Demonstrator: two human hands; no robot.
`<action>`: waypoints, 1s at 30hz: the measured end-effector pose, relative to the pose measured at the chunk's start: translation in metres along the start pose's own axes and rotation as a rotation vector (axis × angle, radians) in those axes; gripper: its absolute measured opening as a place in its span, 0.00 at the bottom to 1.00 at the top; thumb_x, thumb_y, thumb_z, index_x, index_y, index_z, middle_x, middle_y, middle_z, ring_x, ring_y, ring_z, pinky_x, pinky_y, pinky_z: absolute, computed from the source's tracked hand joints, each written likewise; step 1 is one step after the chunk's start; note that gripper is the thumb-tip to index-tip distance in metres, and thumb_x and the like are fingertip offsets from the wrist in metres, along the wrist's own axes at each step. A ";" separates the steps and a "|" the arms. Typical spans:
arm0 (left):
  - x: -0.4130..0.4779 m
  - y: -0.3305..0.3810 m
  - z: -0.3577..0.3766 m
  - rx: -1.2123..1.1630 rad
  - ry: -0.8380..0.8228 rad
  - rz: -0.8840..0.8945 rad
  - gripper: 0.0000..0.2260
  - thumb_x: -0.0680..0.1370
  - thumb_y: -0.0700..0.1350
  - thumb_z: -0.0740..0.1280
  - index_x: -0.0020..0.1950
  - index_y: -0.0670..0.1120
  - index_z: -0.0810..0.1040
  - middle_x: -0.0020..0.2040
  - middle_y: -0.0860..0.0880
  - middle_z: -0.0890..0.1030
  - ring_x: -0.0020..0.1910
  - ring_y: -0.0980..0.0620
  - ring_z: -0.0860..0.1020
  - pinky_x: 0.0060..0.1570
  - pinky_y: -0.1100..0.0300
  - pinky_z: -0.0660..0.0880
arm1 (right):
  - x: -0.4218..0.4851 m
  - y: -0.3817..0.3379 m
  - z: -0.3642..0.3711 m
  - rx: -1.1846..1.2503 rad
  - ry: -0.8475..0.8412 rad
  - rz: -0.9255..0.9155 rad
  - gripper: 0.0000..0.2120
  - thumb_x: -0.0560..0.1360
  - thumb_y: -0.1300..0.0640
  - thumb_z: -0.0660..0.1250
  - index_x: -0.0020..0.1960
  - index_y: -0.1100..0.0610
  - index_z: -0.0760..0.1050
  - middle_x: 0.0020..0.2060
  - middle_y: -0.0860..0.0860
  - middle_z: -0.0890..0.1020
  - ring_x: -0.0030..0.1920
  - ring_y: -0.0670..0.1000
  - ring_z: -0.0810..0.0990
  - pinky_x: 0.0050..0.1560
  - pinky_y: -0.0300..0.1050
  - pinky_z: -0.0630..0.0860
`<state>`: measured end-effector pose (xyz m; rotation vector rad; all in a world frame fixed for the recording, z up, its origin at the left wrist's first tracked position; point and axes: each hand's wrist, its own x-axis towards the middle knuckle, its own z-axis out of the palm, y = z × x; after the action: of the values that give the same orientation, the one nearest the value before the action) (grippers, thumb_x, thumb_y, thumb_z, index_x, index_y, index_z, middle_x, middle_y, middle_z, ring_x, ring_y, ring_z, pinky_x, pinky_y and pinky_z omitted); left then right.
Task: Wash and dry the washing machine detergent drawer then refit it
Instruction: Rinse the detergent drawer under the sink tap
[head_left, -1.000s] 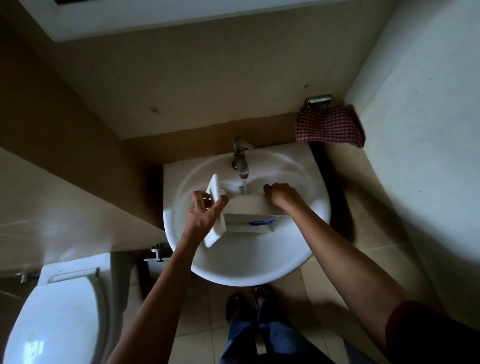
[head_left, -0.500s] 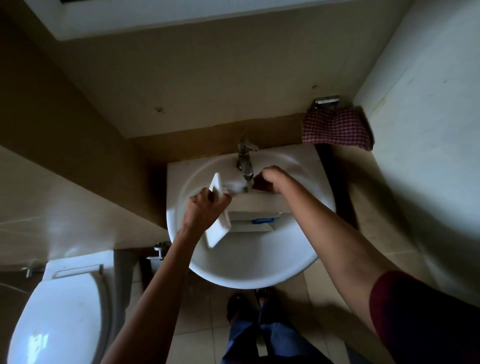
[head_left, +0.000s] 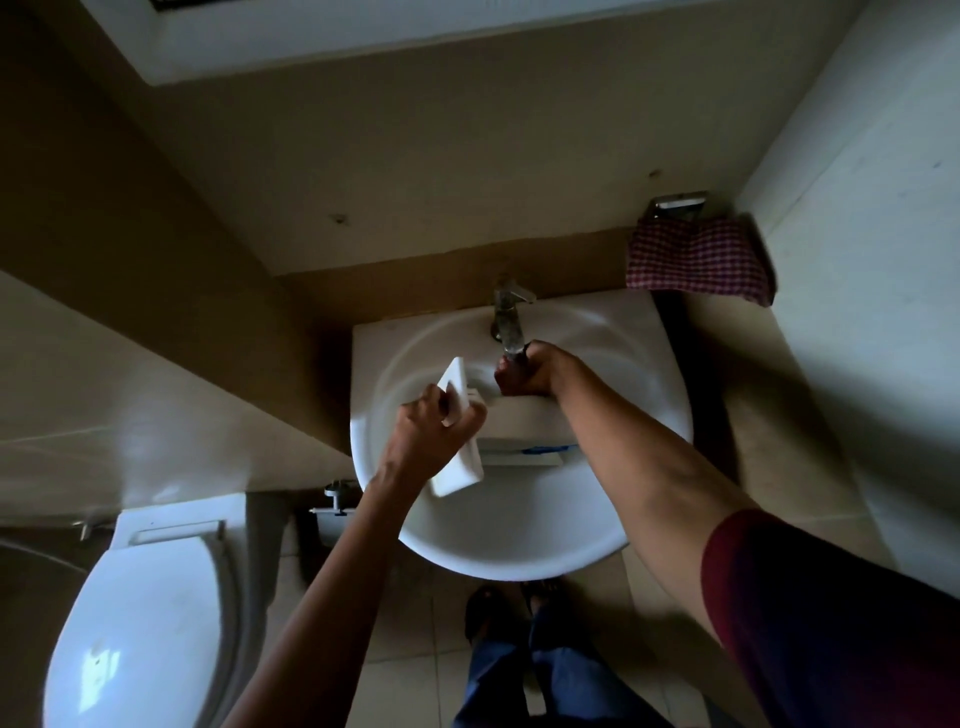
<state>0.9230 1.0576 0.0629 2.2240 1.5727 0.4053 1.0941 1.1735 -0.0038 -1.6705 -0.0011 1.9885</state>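
The white detergent drawer (head_left: 524, 421) lies across the white sink (head_left: 519, 545), its flat front panel to the left and a blue insert showing in its side. My left hand (head_left: 431, 431) grips the front panel. My right hand (head_left: 530, 371), fingers curled, is at the drawer's far edge right under the spout of the metal tap (head_left: 506, 312). Whether it holds the drawer or touches the spout, I cannot tell. Running water is not plainly visible.
A red checked cloth (head_left: 696, 257) hangs from a metal holder on the wall to the right of the sink. A white toilet (head_left: 140, 623) with its lid down stands at lower left. My feet are on the tiled floor below the sink.
My right hand has moved from the top of the drawer's right part up and back to just under the tap spout. My left hand keeps its grip on the front panel.
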 end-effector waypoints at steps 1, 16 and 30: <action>0.001 -0.006 0.004 -0.088 -0.020 0.009 0.13 0.69 0.46 0.61 0.53 0.52 0.67 0.34 0.43 0.75 0.25 0.48 0.75 0.22 0.64 0.69 | 0.001 0.001 0.000 0.062 -0.056 0.011 0.13 0.77 0.63 0.50 0.35 0.57 0.62 0.19 0.54 0.68 0.21 0.48 0.68 0.25 0.36 0.68; -0.008 -0.004 0.012 0.117 0.071 0.086 0.10 0.72 0.46 0.57 0.51 0.50 0.72 0.34 0.45 0.75 0.26 0.48 0.75 0.28 0.66 0.61 | -0.056 0.004 -0.022 -0.215 -0.214 -0.074 0.17 0.78 0.60 0.56 0.33 0.59 0.74 0.25 0.51 0.76 0.26 0.47 0.74 0.34 0.37 0.68; 0.001 -0.006 0.008 0.251 0.004 0.169 0.15 0.67 0.45 0.54 0.53 0.49 0.67 0.31 0.42 0.72 0.19 0.46 0.71 0.19 0.66 0.64 | -0.069 0.128 -0.084 -1.505 0.354 -1.302 0.28 0.82 0.43 0.42 0.76 0.57 0.58 0.74 0.54 0.63 0.75 0.53 0.59 0.73 0.54 0.58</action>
<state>0.9219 1.0591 0.0530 2.5587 1.5140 0.2713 1.1262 1.0092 -0.0030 -1.7417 -2.1880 0.4383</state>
